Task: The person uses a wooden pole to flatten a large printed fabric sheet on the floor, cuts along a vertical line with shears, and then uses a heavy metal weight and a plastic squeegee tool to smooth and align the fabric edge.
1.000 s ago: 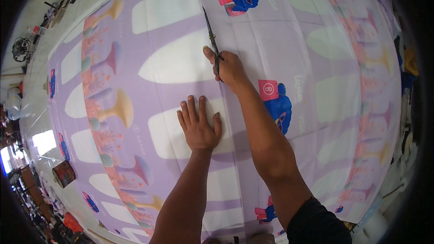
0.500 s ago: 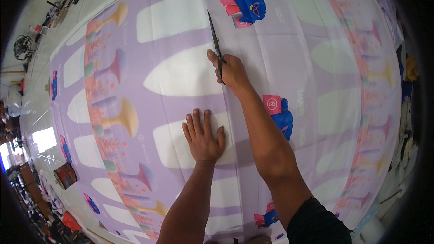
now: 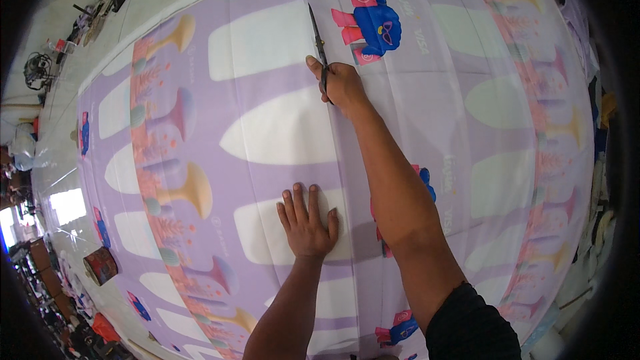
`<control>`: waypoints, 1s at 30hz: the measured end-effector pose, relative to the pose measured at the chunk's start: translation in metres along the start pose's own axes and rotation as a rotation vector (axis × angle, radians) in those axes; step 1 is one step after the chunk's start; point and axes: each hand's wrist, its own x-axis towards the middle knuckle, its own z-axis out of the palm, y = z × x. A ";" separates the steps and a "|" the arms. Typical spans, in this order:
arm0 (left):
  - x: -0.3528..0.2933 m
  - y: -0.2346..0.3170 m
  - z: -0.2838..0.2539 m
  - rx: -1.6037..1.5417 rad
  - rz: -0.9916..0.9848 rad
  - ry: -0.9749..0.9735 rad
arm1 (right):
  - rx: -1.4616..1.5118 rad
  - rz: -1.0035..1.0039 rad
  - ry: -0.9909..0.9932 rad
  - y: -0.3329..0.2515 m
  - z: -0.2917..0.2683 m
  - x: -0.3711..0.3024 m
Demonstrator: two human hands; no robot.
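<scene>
A large lilac printed fabric sheet (image 3: 280,177) is spread out beneath both hands, with white shapes, blue cartoon figures and coral-coloured bands on it. Black scissors (image 3: 319,43) are gripped in my right hand (image 3: 343,87), their blades pointing away from me along a lengthwise line in the sheet. The blades look nearly closed; whether fabric lies between them I cannot make out. My left hand (image 3: 309,223) rests flat, fingers spread, on a white shape nearer to me. It holds nothing.
Left of the sheet, a round brownish tin (image 3: 100,266) stands near its edge. A fan (image 3: 39,70) and cluttered items line the far left. An orange-red item (image 3: 105,327) lies at lower left. Folded cloths (image 3: 603,227) are heaped along the right side.
My right hand and the scissors have moved farther along the line, away from me over the fabric. The view has shifted, so the printed pattern sits lower. My left hand stays flat on the same white shape.
</scene>
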 end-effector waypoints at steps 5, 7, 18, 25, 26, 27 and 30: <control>0.000 -0.001 0.000 0.012 0.008 -0.011 | -0.092 -0.049 0.010 0.000 0.005 0.015; -0.001 -0.002 0.000 0.007 0.011 -0.002 | -0.119 -0.049 0.005 -0.007 0.008 0.033; 0.001 -0.002 0.001 0.005 0.001 -0.032 | -0.078 -0.012 -0.016 -0.039 0.005 0.094; 0.001 -0.006 -0.001 -0.007 -0.018 -0.067 | -0.025 -0.026 -0.022 -0.052 0.012 0.117; 0.000 -0.005 -0.001 -0.015 -0.011 -0.062 | -0.023 -0.030 -0.019 -0.057 0.011 0.126; 0.000 -0.005 0.000 -0.022 -0.005 -0.056 | -0.021 -0.036 -0.016 -0.061 0.009 0.137; 0.000 -0.004 -0.001 -0.032 -0.021 -0.086 | 0.006 -0.029 0.010 -0.071 0.012 0.160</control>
